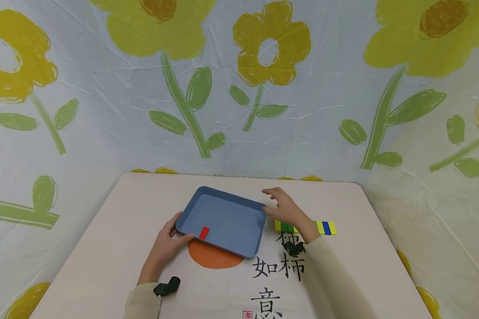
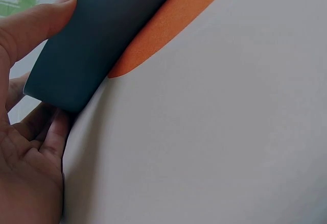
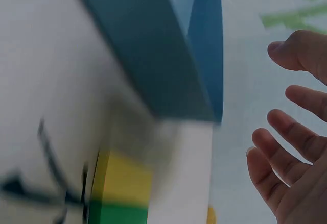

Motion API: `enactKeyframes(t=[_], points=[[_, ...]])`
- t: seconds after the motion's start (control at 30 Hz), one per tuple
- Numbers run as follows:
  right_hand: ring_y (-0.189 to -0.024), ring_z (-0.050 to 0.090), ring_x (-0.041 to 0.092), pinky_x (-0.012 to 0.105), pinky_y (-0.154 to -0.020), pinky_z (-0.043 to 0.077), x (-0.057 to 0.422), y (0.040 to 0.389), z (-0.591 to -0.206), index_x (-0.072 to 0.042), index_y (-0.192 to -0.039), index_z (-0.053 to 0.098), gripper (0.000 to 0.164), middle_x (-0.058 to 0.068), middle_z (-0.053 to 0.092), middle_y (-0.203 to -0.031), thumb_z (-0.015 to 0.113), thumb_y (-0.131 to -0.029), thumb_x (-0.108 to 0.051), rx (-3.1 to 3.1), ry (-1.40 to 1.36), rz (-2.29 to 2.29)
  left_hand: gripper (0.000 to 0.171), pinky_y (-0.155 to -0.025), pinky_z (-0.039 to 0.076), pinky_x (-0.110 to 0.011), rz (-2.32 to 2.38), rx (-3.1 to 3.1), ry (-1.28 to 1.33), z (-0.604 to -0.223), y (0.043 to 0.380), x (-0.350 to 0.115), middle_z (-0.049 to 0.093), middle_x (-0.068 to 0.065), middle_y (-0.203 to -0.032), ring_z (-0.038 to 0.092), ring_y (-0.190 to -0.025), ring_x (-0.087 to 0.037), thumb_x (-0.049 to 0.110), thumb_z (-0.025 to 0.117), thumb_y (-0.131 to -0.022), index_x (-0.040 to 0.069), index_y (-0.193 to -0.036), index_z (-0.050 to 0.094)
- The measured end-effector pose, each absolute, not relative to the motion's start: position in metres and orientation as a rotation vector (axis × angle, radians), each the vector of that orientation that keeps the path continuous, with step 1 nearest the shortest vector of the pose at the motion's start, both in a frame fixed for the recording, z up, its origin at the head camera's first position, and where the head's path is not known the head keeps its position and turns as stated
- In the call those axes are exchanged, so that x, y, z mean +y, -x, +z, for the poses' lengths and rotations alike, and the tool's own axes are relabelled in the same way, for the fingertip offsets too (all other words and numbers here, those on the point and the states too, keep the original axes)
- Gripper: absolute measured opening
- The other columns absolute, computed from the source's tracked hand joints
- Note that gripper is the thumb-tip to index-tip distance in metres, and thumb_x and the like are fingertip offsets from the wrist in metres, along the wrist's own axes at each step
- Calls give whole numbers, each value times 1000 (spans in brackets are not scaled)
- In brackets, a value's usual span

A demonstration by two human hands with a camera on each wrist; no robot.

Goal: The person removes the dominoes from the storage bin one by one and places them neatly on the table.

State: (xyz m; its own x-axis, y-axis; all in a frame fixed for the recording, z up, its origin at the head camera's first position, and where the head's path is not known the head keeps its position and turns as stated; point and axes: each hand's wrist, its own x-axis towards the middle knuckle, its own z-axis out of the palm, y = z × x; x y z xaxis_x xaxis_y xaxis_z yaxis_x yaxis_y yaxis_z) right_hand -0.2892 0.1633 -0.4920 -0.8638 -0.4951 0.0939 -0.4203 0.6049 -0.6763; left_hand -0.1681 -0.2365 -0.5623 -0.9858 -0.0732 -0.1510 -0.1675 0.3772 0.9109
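A blue rectangular tray (image 1: pixel 227 217) sits turned at an angle on the table, with a red block (image 1: pixel 204 232) lying inside by its near wall. My left hand (image 1: pixel 166 241) grips the tray's near left corner; in the left wrist view the thumb lies on the tray's outer wall (image 2: pixel 97 35) and the other fingers reach under the corner. Beside the far right corner hovers my right hand (image 1: pixel 287 212), fingers spread and holding nothing. The right wrist view shows a gap between that hand (image 3: pixel 301 152) and the tray (image 3: pixel 153 50).
A row of yellow, green and blue blocks (image 1: pixel 326 228) lies right of the tray, partly hidden by the right forearm. The table covering carries an orange shape (image 1: pixel 215 257) and black brush characters (image 1: pixel 267 301). A flower-printed cloth (image 1: pixel 303 133) hangs behind.
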Motion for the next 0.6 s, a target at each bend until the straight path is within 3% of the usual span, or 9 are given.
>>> enactKeyframes(t=[0.17, 0.4, 0.6], points=[[-122, 63, 40, 50, -93, 61, 115, 292, -486, -5, -149, 56, 58, 19, 57, -142, 74, -97, -22, 2643, 882, -1146, 95, -126, 33, -52, 1702, 2535, 212, -562, 169, -236, 24, -18, -172, 35, -156, -40, 40, 83, -90, 26, -167, 28], [-120, 63, 40, 53, -101, 56, 61, 292, -483, -2, -148, 56, 54, 23, 59, -144, 71, -98, -20, 2489, 1039, -1075, 95, -126, 33, -52, 1708, 2532, 222, -561, 168, -236, 24, -17, -173, 35, -156, -40, 38, 83, -91, 26, -167, 28], [-119, 64, 30, 41, -98, 58, 32, 294, -498, -3, -144, 61, 51, 15, 63, -142, 71, -98, -21, 2418, 1060, -943, 94, -126, 33, -53, 1706, 2525, 221, -561, 168, -235, 24, -18, -172, 35, -156, -40, 38, 83, -91, 26, -167, 27]])
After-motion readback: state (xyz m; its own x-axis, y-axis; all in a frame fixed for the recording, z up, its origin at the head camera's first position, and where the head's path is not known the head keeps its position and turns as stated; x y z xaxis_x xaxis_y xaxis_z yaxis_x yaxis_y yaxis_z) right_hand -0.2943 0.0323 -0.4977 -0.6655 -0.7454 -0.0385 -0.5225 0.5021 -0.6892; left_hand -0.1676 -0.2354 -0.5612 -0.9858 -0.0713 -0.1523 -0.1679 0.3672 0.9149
